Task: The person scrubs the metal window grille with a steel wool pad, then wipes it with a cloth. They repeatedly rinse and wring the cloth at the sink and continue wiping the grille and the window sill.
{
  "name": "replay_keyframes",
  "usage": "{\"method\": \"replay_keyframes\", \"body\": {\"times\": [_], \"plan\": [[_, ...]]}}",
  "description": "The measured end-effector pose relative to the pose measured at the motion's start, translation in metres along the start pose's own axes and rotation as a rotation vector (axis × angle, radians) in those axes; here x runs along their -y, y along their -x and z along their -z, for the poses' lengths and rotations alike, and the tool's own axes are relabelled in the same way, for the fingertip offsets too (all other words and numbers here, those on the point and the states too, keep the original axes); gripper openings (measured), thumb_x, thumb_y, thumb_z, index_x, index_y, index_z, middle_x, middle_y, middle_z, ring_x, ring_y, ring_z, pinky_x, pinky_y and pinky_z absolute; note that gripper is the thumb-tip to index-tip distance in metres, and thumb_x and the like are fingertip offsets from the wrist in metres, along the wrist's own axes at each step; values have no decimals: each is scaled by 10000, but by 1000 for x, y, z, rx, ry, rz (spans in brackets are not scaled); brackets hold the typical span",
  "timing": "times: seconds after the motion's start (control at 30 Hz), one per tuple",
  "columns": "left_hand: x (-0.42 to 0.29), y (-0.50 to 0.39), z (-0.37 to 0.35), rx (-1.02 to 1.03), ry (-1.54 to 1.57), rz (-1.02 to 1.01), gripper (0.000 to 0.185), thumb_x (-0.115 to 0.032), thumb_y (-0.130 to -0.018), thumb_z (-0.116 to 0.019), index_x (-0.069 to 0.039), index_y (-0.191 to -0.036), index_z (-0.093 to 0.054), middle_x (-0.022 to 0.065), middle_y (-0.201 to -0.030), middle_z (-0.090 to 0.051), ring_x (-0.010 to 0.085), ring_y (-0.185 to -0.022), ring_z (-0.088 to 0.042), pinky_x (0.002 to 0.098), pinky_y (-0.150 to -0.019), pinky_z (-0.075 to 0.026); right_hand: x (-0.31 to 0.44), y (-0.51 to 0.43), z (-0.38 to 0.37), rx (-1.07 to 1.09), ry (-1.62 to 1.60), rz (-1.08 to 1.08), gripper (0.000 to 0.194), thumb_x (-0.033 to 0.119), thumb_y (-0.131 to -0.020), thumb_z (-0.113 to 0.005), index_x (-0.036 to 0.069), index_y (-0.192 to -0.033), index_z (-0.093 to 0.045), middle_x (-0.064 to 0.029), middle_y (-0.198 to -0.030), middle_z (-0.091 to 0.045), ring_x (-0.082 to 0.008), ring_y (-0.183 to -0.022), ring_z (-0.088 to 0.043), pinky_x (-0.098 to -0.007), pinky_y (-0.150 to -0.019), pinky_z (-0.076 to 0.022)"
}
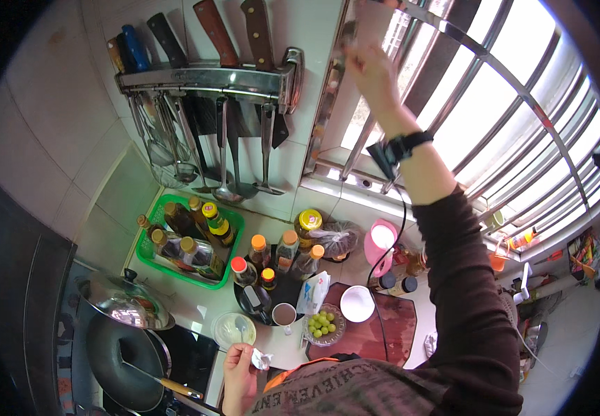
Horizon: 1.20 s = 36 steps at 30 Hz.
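My right hand is raised high at the window beside the steel bars; it is blurred, and a pale flat thing shows just beyond its fingers. Whether the fingers grip that thing is unclear. A black strap with a small device circles the wrist, and a cable hangs from it. Low in the view, my left hand pinches a crumpled white tissue. Just beyond it stands a clear bowl with a spoon in it. Green grapes fill a glass bowl beside a white bowl on a reddish cutting board.
A wok with a wooden-handled spatula sits at the lower left, near a domed steel lid. Bottles stand in a green basket and on a black tray. Knives and ladles hang from a wall rack. A pink jug stands below the window.
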<state>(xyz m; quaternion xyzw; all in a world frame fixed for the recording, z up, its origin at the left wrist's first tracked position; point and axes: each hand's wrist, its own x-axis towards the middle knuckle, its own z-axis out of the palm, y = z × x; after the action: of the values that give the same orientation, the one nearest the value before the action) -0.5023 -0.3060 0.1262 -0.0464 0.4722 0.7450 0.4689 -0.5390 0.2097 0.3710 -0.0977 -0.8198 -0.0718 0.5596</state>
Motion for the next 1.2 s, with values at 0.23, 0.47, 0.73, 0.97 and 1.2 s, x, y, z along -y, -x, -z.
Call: {"method": "replay_keyframes", "body": {"times": [0.23,0.47,0.73,0.97,1.2], "plan": [[-2,7,2,-114,-6,-72,88,-126,-930,-506,-63,-870,-519,39,-756,-575,118,-679,-562,286,-632,-488,18,150,-42,381,-9,-12,100,140,-782,-627,106,-876,-630,-87,-828,-509,-295,-674,-608,-371,-586,-517],[-3,12,3,-99,64,-65,61,-88,-915,-529,-41,-876,-537,16,-748,-556,88,-664,-537,236,-619,-457,4,78,-21,527,147,-327,218,88,-794,-598,114,-1007,-634,-94,-950,-635,-242,-823,-634,-330,-691,-506],[0,-3,3,-20,34,-34,77,-127,-925,-520,-65,-880,-529,32,-760,-573,112,-690,-557,266,-637,-462,1,-13,5,-18,150,81,129,109,-817,-617,43,-927,-631,-141,-764,-588,-283,-717,-597,-345,-616,-471],[-7,-1,8,-102,-9,-10,90,-129,-921,-527,-65,-858,-524,25,-745,-566,107,-677,-554,271,-632,-475,28,176,-59,322,45,-127,60,136,-790,-625,79,-785,-606,-83,-794,-523,-271,-671,-602,-367,-585,-505],[-3,6,9,-124,15,-46,104,-126,-922,-523,-61,-841,-521,23,-740,-563,109,-670,-557,295,-651,-496,24,240,-81,494,69,-17,63,158,-770,-627,95,-772,-623,-70,-770,-504,-249,-681,-586,-356,-592,-493]]}}
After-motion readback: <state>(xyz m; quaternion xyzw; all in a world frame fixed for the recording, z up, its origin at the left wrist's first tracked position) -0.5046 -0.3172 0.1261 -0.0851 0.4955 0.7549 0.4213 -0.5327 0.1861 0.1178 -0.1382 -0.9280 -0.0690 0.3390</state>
